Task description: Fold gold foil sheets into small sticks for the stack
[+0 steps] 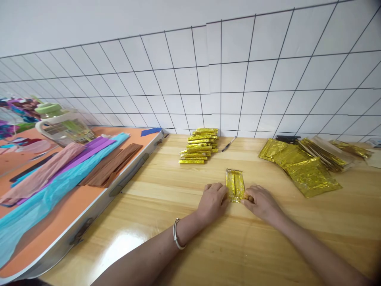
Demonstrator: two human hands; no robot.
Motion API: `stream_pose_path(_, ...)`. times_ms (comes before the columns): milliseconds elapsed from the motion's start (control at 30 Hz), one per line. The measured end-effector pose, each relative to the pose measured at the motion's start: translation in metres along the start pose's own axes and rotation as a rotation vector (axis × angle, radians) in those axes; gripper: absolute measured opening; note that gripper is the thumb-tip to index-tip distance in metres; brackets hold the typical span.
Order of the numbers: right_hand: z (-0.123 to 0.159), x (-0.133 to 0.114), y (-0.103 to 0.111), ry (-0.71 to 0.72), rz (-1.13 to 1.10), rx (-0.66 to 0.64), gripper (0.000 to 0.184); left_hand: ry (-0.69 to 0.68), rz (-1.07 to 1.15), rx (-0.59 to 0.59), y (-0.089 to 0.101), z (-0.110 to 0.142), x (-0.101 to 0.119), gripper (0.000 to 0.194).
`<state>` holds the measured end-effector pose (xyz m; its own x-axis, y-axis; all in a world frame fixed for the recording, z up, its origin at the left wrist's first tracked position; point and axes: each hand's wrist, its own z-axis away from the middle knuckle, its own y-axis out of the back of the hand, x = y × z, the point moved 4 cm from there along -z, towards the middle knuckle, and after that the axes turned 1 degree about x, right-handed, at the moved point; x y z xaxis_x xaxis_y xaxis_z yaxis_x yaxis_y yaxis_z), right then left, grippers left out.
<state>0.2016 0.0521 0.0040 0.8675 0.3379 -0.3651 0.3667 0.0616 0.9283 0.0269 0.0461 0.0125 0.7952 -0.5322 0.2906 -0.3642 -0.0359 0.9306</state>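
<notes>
A narrow folded strip of gold foil (235, 183) lies on the wooden table (166, 222) in front of me. My left hand (212, 201), with a silver bangle on the wrist, pinches the strip's near left edge with curled fingers. My right hand (259, 202) pinches its near right corner. Behind the strip sits a stack of folded gold foil pieces (200, 146). To the right lies a loose pile of flat gold foil sheets (303, 167).
A black pen (228, 143) lies near the tiled wall. On the left, an orange board (53, 222) carries pink, purple, blue and brown crepe paper strips (68, 171) and a clear plastic jar with a green lid (61, 125).
</notes>
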Motion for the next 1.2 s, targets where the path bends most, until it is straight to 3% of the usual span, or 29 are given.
stream_pose_path(167,0.0,0.001,0.0,-0.021,-0.007,0.024,0.016,-0.299,-0.082,-0.114,0.0,0.002,0.016,0.011)
stream_pose_path(333,0.002,0.001,0.002,-0.032,-0.042,0.042,0.012,-0.421,-0.166,-0.155,-0.001,0.007,0.024,0.012)
stream_pose_path(633,0.004,0.013,-0.001,-0.048,-0.198,0.053,0.006,-0.428,-0.238,-0.196,0.003,0.02,0.033,0.023)
stream_pose_path(767,0.014,0.013,0.001,-0.062,-0.227,0.17,0.006,-0.427,-0.213,-0.208,0.003,0.021,0.03,0.025)
stream_pose_path(867,0.025,-0.007,0.008,0.044,-0.118,0.288,0.014,-0.429,-0.215,-0.21,0.002,0.02,0.028,0.024)
stream_pose_path(967,0.035,-0.036,0.0,0.218,0.099,0.243,0.024,-0.429,-0.206,-0.209,0.002,0.019,0.027,0.023)
stream_pose_path(1067,0.043,-0.05,-0.016,0.26,0.277,0.202,0.034,-0.434,-0.194,-0.208,0.004,0.023,0.029,0.028)
stream_pose_path(1200,0.051,-0.051,-0.03,0.278,0.354,0.198,0.04,-0.466,-0.272,-0.16,0.007,0.033,0.032,0.041)
